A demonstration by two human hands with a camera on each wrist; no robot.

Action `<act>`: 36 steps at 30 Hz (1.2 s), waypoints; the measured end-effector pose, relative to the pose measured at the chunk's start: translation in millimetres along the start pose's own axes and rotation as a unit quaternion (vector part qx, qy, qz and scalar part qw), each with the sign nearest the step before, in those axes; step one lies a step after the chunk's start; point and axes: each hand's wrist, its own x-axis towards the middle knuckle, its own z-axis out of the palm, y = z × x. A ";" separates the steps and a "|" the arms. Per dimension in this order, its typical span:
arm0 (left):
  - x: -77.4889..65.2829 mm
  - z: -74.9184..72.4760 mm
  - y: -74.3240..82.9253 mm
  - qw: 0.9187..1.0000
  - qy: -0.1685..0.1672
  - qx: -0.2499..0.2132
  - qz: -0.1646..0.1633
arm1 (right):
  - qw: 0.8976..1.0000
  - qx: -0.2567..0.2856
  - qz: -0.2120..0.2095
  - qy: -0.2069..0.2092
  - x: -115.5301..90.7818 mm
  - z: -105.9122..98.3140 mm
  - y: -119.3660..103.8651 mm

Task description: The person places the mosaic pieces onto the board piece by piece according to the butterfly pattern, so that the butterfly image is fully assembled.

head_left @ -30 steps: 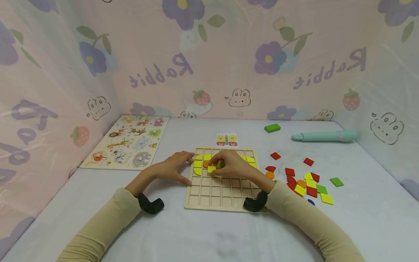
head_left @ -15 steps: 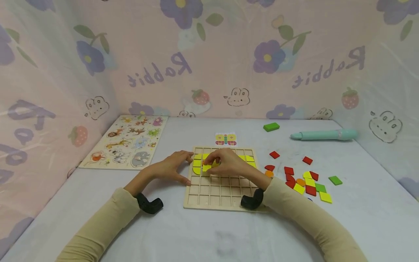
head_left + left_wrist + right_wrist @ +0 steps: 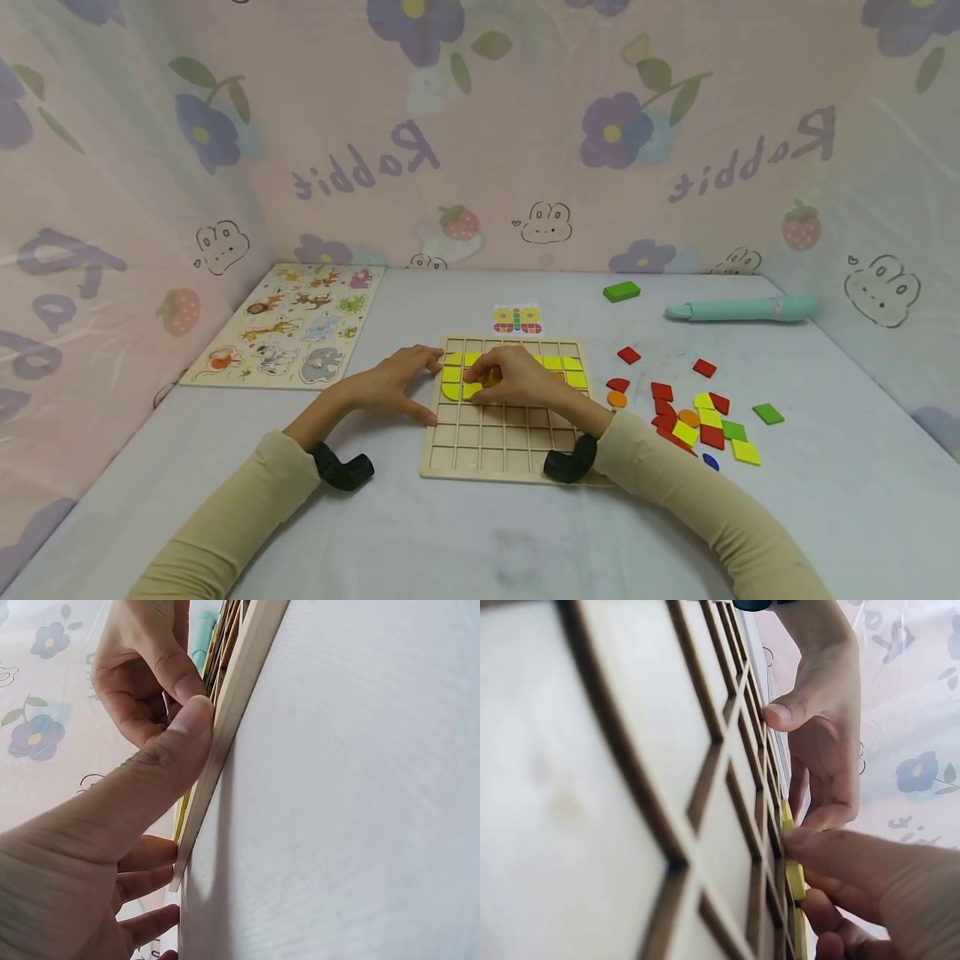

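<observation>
A wooden grid board (image 3: 491,457) lies flat, with yellow tiles (image 3: 572,364) in its upper rows. My left hand (image 3: 393,385) touches the board's left side with thumb and fingers spread apart. Over the upper left cells, my right hand (image 3: 525,379) pinches a yellow square tile (image 3: 469,390) between thumb and fingers. That tile lies beside a yellow rounded tile (image 3: 451,391). In the right wrist view the right thumb is against a yellow tile edge (image 3: 796,879). The right hand hides several cells in the middle of those rows.
Loose red, yellow, green, orange and blue pieces (image 3: 712,436) lie right of the board. Behind it is a butterfly pattern card (image 3: 517,319). An animal puzzle board (image 3: 281,329) is at back left; a green block (image 3: 622,292) and a mint-coloured pen-shaped object (image 3: 742,310) are at back right.
My right hand has moved slightly left and brought the yellow square tile down into line beside the rounded one. The left hand has stayed at the board's edge.
</observation>
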 end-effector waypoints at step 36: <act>0.5 0.6 -0.3 1.000 -0.005 -0.001 -0.004 | 0.990 -0.090 0.018 0.111 -129.4 -101.9 37.6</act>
